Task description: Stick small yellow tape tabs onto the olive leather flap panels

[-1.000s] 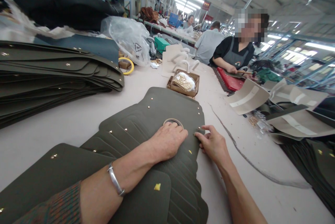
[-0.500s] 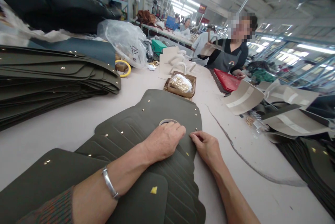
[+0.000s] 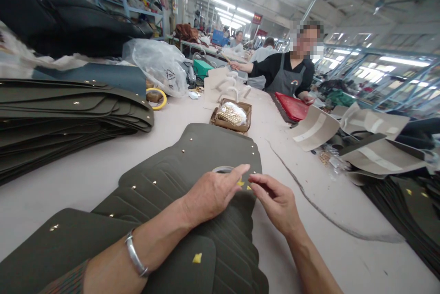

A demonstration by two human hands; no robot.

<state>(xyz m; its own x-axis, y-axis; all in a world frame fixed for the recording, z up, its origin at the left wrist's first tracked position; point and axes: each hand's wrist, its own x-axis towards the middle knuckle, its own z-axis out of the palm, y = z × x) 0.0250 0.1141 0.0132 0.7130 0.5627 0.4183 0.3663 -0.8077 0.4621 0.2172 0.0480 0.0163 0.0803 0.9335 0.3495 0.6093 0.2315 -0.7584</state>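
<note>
A fanned stack of dark olive leather panels (image 3: 192, 156) with small brass studs lies on the white table before me. My left hand (image 3: 211, 191) rests on the top panels, fingers stretched forward over a roll of tape (image 3: 222, 169). My right hand (image 3: 277, 202) hovers just right of it, thumb and forefinger pinched at a small yellow sticker (image 3: 240, 183) on the panel's edge. Another yellow sticker (image 3: 197, 257) sits on a nearer panel.
A tall pile of olive panels (image 3: 68, 115) fills the left. A cardboard box of brass fittings (image 3: 231, 115) stands beyond the stack. A co-worker in a dark apron (image 3: 287, 76) works at a red piece (image 3: 294, 106). Beige panels (image 3: 371, 147) lie at the right.
My left hand's fingers have lifted and stretched forward off the panel. My right hand has risen and closed into a pinch at the yellow sticker. The co-worker has reached an arm out to the left.
</note>
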